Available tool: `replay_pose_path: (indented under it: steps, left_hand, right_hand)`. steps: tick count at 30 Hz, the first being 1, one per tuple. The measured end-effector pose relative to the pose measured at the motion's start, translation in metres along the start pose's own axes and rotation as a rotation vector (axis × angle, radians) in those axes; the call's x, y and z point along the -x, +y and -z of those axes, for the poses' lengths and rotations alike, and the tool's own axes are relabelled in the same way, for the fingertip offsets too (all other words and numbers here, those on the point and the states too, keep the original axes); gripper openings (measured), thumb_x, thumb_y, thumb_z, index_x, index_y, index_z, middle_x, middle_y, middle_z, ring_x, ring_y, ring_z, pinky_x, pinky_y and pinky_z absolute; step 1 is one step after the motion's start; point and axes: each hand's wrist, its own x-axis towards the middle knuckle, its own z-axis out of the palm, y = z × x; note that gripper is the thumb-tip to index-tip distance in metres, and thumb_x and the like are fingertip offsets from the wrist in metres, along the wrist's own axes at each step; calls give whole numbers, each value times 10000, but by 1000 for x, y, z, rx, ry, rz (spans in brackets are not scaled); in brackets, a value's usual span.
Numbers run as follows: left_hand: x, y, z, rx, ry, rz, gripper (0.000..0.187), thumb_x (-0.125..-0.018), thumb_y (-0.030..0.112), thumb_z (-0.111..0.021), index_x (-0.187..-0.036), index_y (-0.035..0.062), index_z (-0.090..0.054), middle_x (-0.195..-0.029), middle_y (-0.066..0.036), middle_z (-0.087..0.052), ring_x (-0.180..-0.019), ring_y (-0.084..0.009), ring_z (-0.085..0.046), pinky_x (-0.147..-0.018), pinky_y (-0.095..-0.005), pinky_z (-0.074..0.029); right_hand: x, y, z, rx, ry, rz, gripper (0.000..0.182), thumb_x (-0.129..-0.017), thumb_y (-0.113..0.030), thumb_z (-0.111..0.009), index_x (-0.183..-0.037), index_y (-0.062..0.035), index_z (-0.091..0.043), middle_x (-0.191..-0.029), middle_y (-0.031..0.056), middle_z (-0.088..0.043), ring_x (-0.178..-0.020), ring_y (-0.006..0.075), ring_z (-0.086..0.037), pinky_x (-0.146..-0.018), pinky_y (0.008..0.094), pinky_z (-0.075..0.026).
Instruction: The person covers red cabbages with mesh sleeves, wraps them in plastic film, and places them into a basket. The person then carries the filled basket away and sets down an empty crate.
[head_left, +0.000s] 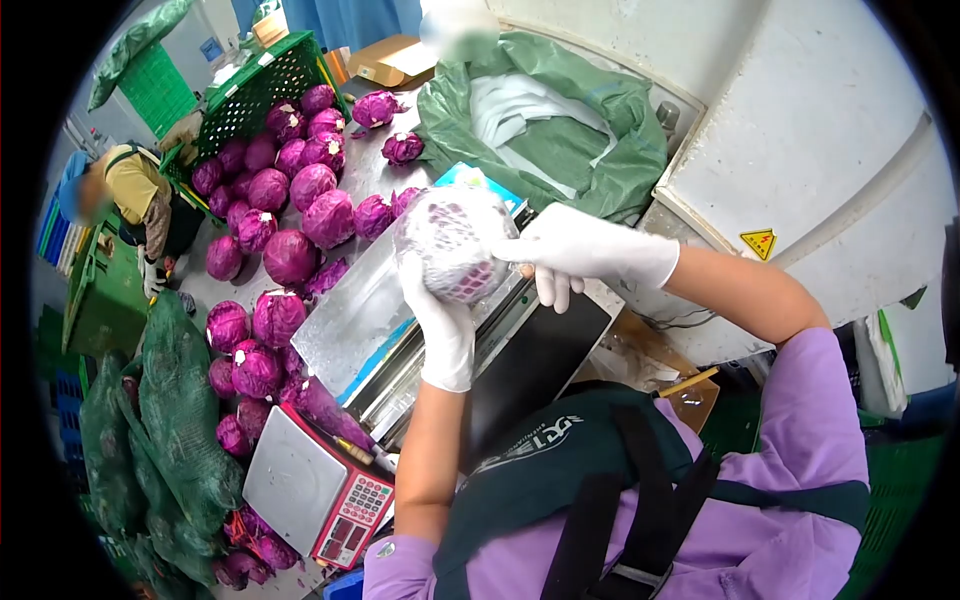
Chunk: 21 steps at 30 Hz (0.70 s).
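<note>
I see my left hand (443,325), gloved, cupped under the wrapped cabbage (455,243), fingers curled up its near side, forearm rising straight from below. The cabbage sits held between both hands above the wrapping machine (400,330). My right hand (570,250) pinches the wrap at the cabbage's right side, fingers closed, arm bent in from the right. Loose cabbages (290,200) lie well left of my hands.

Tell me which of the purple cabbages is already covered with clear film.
The cabbage held up between the two gloved hands, left and right, over the wrapping machine. The loose cabbages on the table are bare.
</note>
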Motion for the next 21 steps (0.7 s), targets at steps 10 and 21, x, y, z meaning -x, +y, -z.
replay_pose_path:
  steps: [10, 21]
  left_hand:
    - [19, 41, -14, 456, -7, 553, 825, -843, 744, -330, -1416, 158, -422, -1414, -132, -464, -1298, -344, -438, -1057, -586, -343]
    - [112, 97, 63, 727, 146, 97, 777, -886, 723, -358, -1402, 151, -450, -1395, -92, -499, -1269, -290, -500, -1031, -519, -418]
  right_hand:
    - [-16, 33, -33, 95, 314, 421, 389, -861, -343, -727, -668, -61, -541, -485, 11, -518, -426, 108, -544, -448, 268, -429]
    - [-71, 101, -73, -343, 88, 334, 342, -1025, -301, -474, -912, 1, -586, -652, 48, -585, -521, 115, -520, -519, 239, -440]
